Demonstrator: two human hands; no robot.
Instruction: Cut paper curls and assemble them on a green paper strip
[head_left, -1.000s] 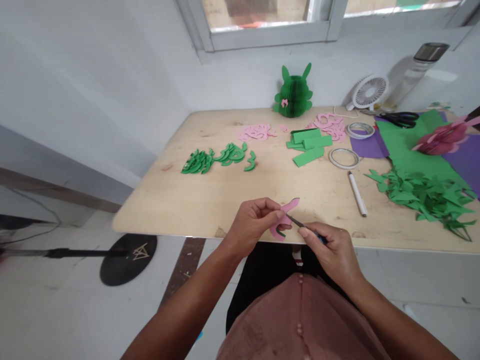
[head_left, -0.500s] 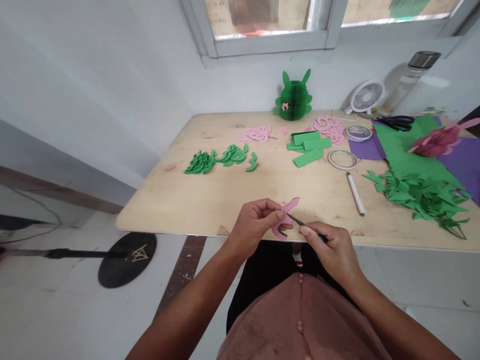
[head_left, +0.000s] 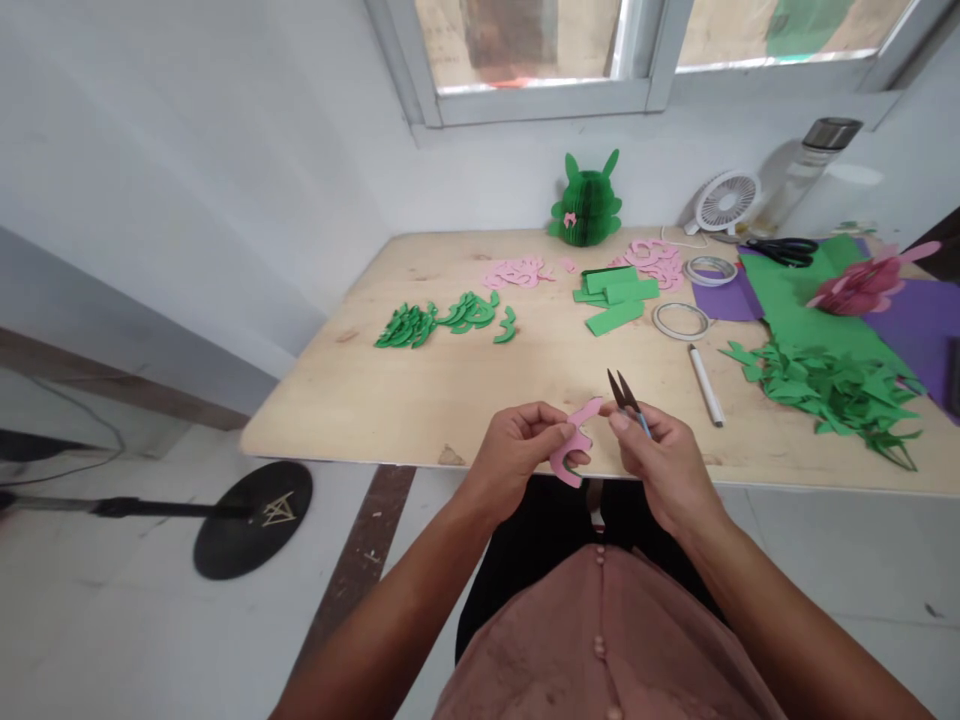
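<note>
Between thumb and fingers my left hand (head_left: 525, 450) pinches a curved pink paper cutout (head_left: 568, 462) with a bit of green showing at its edge, above the table's front edge. My right hand (head_left: 660, 455) is closed around small snips (head_left: 626, 398) with dark blades and a blue part at the handle. The blades point up and away, slightly apart, and are clear of the paper. My right fingertips are close to the cutout's upper tip; whether they touch it I cannot tell.
On the wooden table (head_left: 345, 400) lie green cut pieces (head_left: 469, 312), pink pieces (head_left: 517, 271), folded green strips (head_left: 615, 290), tape rolls (head_left: 681, 320), a white marker (head_left: 705, 385) and green scraps (head_left: 832, 390). Behind stand a green paper rabbit (head_left: 589, 208), a fan (head_left: 726, 202) and a bottle (head_left: 806, 170).
The snips have swung from pointing at the pink cutout to pointing upward, their blades now apart. My right hand has turned, its fingertips nearer the cutout's tip. The view has shifted slightly.
</note>
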